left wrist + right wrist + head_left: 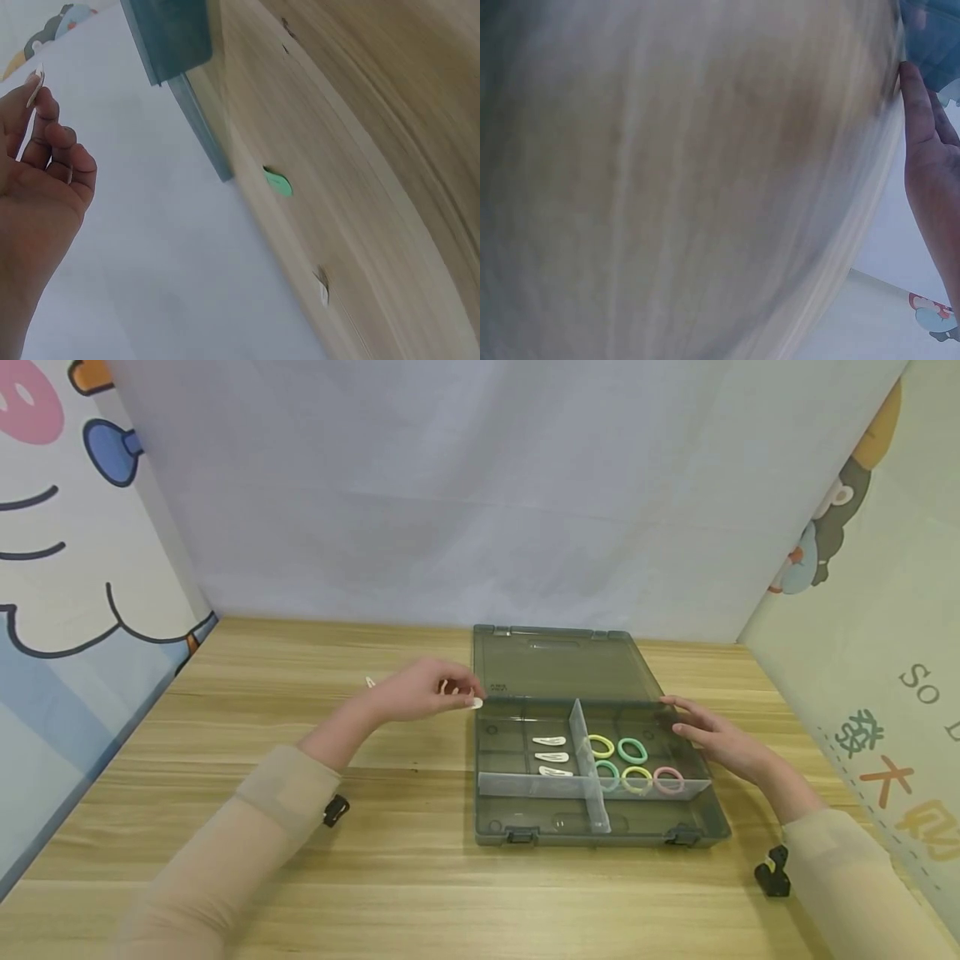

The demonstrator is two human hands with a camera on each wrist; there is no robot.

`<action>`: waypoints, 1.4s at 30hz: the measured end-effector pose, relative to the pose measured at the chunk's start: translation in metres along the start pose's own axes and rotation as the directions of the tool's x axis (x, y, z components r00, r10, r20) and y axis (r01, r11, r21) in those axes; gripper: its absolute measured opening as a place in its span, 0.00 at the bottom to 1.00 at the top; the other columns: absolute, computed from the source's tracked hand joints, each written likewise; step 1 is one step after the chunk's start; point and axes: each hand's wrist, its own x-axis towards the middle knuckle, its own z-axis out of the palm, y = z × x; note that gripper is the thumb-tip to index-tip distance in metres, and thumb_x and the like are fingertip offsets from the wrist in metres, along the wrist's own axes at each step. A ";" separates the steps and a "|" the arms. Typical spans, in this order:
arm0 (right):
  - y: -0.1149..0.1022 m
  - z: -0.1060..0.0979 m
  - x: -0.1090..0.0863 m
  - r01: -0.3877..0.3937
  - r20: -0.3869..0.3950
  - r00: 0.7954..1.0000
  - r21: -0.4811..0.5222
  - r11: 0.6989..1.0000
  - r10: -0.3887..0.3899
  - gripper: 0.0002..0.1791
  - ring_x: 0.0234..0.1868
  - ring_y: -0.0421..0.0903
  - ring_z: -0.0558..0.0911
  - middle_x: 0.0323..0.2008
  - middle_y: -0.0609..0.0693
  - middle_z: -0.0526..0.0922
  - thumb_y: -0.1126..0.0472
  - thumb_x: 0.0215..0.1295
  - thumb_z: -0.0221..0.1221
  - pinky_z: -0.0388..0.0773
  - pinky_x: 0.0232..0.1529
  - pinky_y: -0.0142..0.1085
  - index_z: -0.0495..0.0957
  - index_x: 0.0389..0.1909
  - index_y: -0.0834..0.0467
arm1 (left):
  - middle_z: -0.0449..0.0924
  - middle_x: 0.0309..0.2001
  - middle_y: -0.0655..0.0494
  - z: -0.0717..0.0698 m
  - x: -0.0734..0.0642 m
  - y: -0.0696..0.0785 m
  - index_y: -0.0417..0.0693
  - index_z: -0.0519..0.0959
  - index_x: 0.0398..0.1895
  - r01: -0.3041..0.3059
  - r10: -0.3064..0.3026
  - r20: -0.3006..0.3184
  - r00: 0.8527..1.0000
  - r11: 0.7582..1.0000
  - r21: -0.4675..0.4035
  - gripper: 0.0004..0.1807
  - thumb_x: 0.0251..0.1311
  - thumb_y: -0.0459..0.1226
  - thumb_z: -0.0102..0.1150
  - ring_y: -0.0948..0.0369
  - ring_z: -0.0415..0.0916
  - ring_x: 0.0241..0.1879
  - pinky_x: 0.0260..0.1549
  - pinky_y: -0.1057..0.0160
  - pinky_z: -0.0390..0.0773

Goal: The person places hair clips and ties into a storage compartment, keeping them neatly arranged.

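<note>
My left hand (427, 692) pinches a white snap hair clip (477, 702) between thumb and forefinger, just left of the box's hinge line. The grey see-through plastic box (600, 839) lies with its lid folded back, inner dividers (525, 786) splitting it up. Three white hair clips (551, 757) lie in a row in its left compartment. Several small hair ties (632, 750) in yellow, green and pink are in the compartment to the right. My right hand (723, 745) touches the box's right edge with its fingers stretched out.
On the table behind the left hand lie a green hair clip (278, 182) and another white hair clip (323, 289). A pale cloth wall (450, 510) stands at the table's back, with printed panels at both sides. The box's lid (562, 664) spreads towards that wall.
</note>
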 end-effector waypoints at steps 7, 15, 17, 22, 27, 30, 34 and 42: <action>-0.003 0.000 -0.001 -0.005 -0.005 1.000 -0.002 1.000 0.005 0.32 0.69 0.72 0.43 0.73 0.66 0.39 0.51 0.74 0.44 0.45 0.56 0.73 0.45 0.73 0.54 | 0.77 0.30 0.61 0.012 0.015 0.011 0.54 0.82 0.44 -0.038 0.041 0.047 0.998 0.998 -0.055 0.08 0.66 0.39 0.54 0.63 0.67 0.27 0.27 0.66 0.68; -0.003 0.000 0.000 -0.006 0.000 1.000 -0.008 1.000 0.006 0.32 0.70 0.72 0.43 0.73 0.65 0.38 0.51 0.75 0.43 0.45 0.56 0.74 0.44 0.74 0.52 | 0.81 0.36 0.59 0.026 0.029 0.015 0.49 0.81 0.44 -0.021 0.033 0.093 0.995 0.992 -0.121 0.08 0.66 0.37 0.54 0.64 0.71 0.29 0.31 0.67 0.72; -0.003 0.000 0.000 -0.007 0.001 1.000 -0.009 1.000 0.007 0.32 0.70 0.71 0.43 0.73 0.65 0.38 0.51 0.75 0.43 0.45 0.56 0.74 0.44 0.74 0.52 | 0.81 0.38 0.60 0.030 0.031 0.015 0.49 0.81 0.44 -0.010 0.024 0.103 0.994 0.991 -0.134 0.08 0.66 0.37 0.54 0.64 0.72 0.31 0.33 0.66 0.74; -0.001 -0.001 0.001 -0.008 0.003 1.000 -0.008 1.000 0.008 0.31 0.70 0.71 0.43 0.73 0.65 0.38 0.52 0.75 0.43 0.45 0.55 0.74 0.44 0.74 0.51 | 0.79 0.36 0.60 0.040 0.039 0.013 0.48 0.81 0.46 -0.006 0.023 0.145 0.989 0.993 -0.115 0.10 0.66 0.38 0.53 0.65 0.70 0.31 0.34 0.68 0.72; 0.000 -0.001 0.002 -0.009 0.004 1.000 -0.003 1.000 0.009 0.32 0.70 0.71 0.44 0.73 0.64 0.38 0.50 0.75 0.43 0.45 0.55 0.74 0.45 0.74 0.50 | 0.77 0.33 0.57 0.048 0.045 0.012 0.46 0.80 0.48 -0.012 0.026 0.212 0.977 0.998 -0.066 0.11 0.68 0.38 0.51 0.65 0.65 0.28 0.31 0.68 0.68; 0.000 -0.002 0.001 -0.012 0.007 1.000 0.001 1.000 0.012 0.32 0.70 0.71 0.44 0.73 0.63 0.38 0.50 0.75 0.43 0.44 0.55 0.74 0.45 0.74 0.50 | 0.77 0.32 0.57 0.053 0.048 0.011 0.46 0.79 0.47 -0.031 0.041 0.249 0.968 0.999 -0.044 0.10 0.68 0.37 0.50 0.66 0.66 0.28 0.31 0.69 0.68; -0.001 -0.002 0.000 -0.016 0.008 1.000 0.000 1.000 0.016 0.32 0.70 0.71 0.44 0.73 0.64 0.38 0.50 0.74 0.44 0.45 0.56 0.74 0.45 0.74 0.51 | 0.78 0.31 0.59 0.058 0.051 0.011 0.46 0.79 0.45 -0.062 0.066 0.293 0.954 0.998 -0.024 0.09 0.67 0.37 0.52 0.67 0.69 0.27 0.31 0.70 0.70; -0.003 -0.002 -0.001 -0.022 0.006 1.000 0.001 1.000 0.022 0.32 0.70 0.71 0.43 0.73 0.64 0.38 0.50 0.75 0.43 0.44 0.56 0.74 0.44 0.74 0.51 | 0.79 0.30 0.63 0.064 0.053 0.012 0.51 0.79 0.38 -0.045 0.033 0.363 0.931 0.999 0.025 0.03 0.63 0.38 0.58 0.69 0.74 0.30 0.34 0.70 0.74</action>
